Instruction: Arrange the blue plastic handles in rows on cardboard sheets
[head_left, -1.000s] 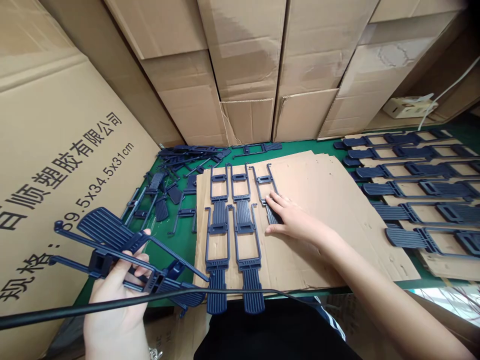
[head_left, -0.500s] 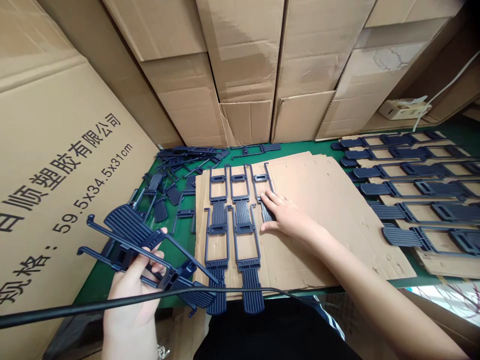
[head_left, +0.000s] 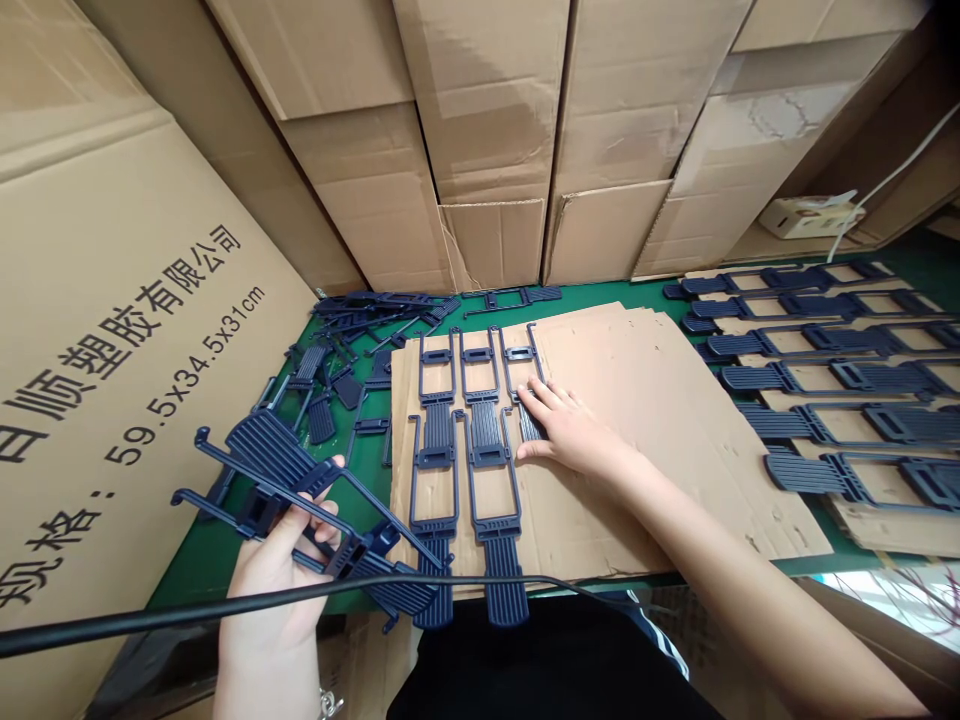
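Note:
My left hand (head_left: pixel 289 565) is closed round a few dark blue plastic frames with ribbed paddles (head_left: pixel 270 450), held tilted at the left, above the table's front edge. Flat on the cardboard sheet (head_left: pixel 645 450), my right hand (head_left: pixel 574 425) has its fingers stretched out over the ribbed part of another blue frame (head_left: pixel 520 354), pressing or resting on it; its lower end is hidden under the palm. To the left of that hand, several like frames (head_left: pixel 487 455) lie in two columns, their paddles overlapping the frames below. Two bottom paddles (head_left: pixel 506 590) stick out past the sheet's front edge.
A loose heap of blue parts (head_left: pixel 352 330) lies on the green table (head_left: pixel 592 296) at the left back. More frames (head_left: pixel 810 375) lie in rows on cardboard at the right. Cardboard boxes (head_left: pixel 480 110) wall the back. A black cable (head_left: pixel 187 608) crosses in front.
My left hand has moved slightly right with the frames in it. Under my right hand, the third frame has shifted a little to the left.

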